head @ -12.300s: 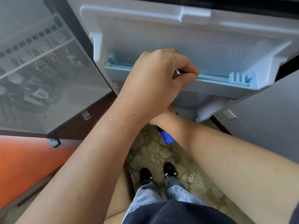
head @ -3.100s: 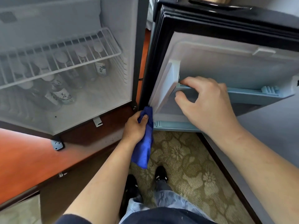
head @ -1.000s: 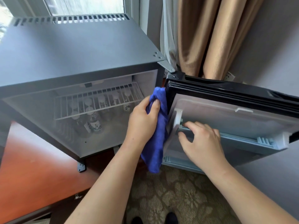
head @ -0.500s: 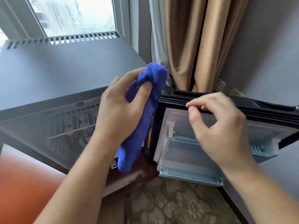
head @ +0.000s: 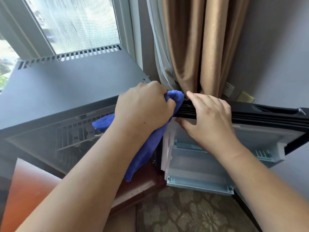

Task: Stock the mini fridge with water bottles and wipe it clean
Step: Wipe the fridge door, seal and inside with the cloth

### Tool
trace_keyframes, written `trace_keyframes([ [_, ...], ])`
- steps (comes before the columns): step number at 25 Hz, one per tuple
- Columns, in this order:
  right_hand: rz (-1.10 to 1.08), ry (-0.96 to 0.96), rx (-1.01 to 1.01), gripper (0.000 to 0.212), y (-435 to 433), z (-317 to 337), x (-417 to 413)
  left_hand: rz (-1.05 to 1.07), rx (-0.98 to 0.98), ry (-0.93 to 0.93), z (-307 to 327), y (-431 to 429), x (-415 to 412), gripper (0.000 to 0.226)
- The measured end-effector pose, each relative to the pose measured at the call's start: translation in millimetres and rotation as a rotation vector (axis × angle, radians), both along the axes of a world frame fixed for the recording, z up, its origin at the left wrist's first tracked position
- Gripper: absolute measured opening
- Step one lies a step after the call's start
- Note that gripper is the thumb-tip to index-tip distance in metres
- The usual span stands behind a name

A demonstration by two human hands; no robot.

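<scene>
Left hand (head: 143,109) has its grip clamped tight on the blue cloth (head: 147,148), bunched end pushed against the hinge-side top corner of the open fridge door (head: 250,129), the rest of the cloth trailing down below the wrist in front of the door's inner edge. Right hand (head: 209,118) sits just beside that corner on the door's black top edge, fingers (head: 200,99) curled over the top and thumb underneath, gripping the door. The two hands are near each other, the cloth between them. Left of the door stands the mini fridge (head: 66,87), grey top in view, its wire shelf (head: 75,134) dim inside with blurred bottle shapes under it. Behind the door hangs a tan curtain (head: 200,47); below the door, patterned carpet (head: 184,211)
</scene>
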State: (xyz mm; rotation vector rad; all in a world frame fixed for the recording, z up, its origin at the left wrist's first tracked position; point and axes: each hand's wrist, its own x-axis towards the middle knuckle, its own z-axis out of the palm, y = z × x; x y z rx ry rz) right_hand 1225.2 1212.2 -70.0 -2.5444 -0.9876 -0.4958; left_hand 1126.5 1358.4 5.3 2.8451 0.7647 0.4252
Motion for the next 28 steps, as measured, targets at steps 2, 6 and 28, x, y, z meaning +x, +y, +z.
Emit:
trace_keyframes([
  [2, -0.005, -0.026, 0.004, 0.074, -0.1, -2.1, -1.4, -0.006, 0.012, 0.000, -1.1, -6.3, -7.5, 0.025],
  [6, 0.007, -0.050, 0.026, 0.070, -2.1, -2.5, -3.6, 0.005, -0.193, -0.059, -13.6, -12.2, -35.3, 0.020],
  [28, -0.038, 0.149, 0.020, 0.101, -46.4, 18.8, 17.8, 0.108, -0.007, -0.071, -7.5, -33.1, 9.4, 0.027],
])
